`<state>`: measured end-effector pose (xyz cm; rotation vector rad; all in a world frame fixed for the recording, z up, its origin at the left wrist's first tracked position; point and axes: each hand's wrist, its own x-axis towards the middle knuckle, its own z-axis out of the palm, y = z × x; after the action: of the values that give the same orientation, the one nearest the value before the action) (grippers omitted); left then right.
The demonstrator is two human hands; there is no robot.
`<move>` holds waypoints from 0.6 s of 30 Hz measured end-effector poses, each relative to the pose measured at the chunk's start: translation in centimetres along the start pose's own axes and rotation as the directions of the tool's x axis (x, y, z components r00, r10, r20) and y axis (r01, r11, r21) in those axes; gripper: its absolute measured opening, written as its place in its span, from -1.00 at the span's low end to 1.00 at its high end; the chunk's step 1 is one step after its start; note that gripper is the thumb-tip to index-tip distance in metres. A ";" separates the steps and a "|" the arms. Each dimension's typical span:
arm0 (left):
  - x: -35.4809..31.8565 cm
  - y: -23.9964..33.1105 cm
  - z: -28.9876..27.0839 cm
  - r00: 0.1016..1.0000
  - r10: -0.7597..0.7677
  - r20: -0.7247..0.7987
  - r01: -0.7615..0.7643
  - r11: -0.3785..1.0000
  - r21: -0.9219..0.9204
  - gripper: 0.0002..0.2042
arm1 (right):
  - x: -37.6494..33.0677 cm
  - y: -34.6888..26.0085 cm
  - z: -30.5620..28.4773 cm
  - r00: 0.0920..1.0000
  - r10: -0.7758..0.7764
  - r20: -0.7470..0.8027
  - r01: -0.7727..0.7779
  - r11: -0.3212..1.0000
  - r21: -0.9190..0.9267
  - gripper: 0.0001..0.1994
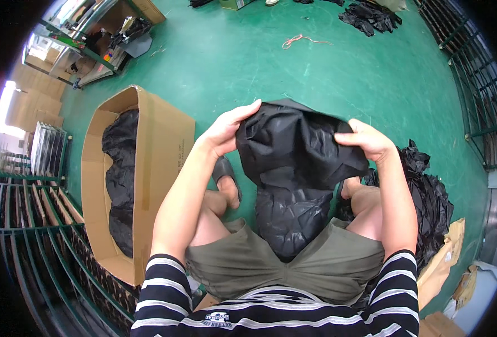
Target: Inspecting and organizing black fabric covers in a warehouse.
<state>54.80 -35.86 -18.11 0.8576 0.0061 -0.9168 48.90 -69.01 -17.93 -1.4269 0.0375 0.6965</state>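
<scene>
Between my knees hangs a black plastic bag, wrinkled and bulging, its lower part resting between my thighs. My left hand grips the bag's upper left edge, thumb along the top. On the other side my right hand pinches the upper right edge, thumb on the near face and the other fingers behind it. The rim is stretched between both hands. Whatever the bag contains is hidden.
An open cardboard box with black bags inside stands to my left. More black plastic lies heaped at my right. Green metal racks line both sides. Pinkish string lies on the green floor ahead.
</scene>
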 end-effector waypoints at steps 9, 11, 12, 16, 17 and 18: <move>1.1 -0.6 1.3 0.986 -0.064 0.156 0.048 0.993 0.106 -0.64 | -1.2 2.0 -1.9 0.990 -0.021 0.141 0.026 0.999 -0.036 -0.68; 0.9 -0.2 2.0 0.987 -0.054 0.148 0.023 0.979 0.201 -0.66 | -2.0 -0.9 0.5 0.951 0.068 0.302 -0.089 0.994 0.058 -0.83; 0.7 0.0 2.0 0.996 -0.021 0.090 -0.013 0.933 0.360 -0.66 | -2.0 0.4 -0.5 0.978 -0.013 0.209 -0.021 0.987 0.160 -0.84; 1.1 -0.5 2.6 0.996 0.087 0.017 -0.082 0.827 0.556 -0.65 | -2.5 0.1 -0.6 0.998 0.024 -0.052 -0.002 0.919 0.395 -0.79; 1.3 -0.6 2.8 0.991 0.131 0.013 -0.112 0.791 0.602 -0.64 | -1.9 0.1 -0.4 0.996 0.084 -0.027 -0.068 0.927 0.368 -0.72; 1.5 -0.7 2.9 0.992 0.128 0.012 -0.109 0.790 0.603 -0.64 | -2.0 -0.5 0.1 0.990 0.035 0.137 -0.066 0.972 0.225 -0.64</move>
<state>54.25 -39.00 -17.07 1.4525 -0.3313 -0.7904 47.52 -69.69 -16.59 -1.1594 0.0494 0.8010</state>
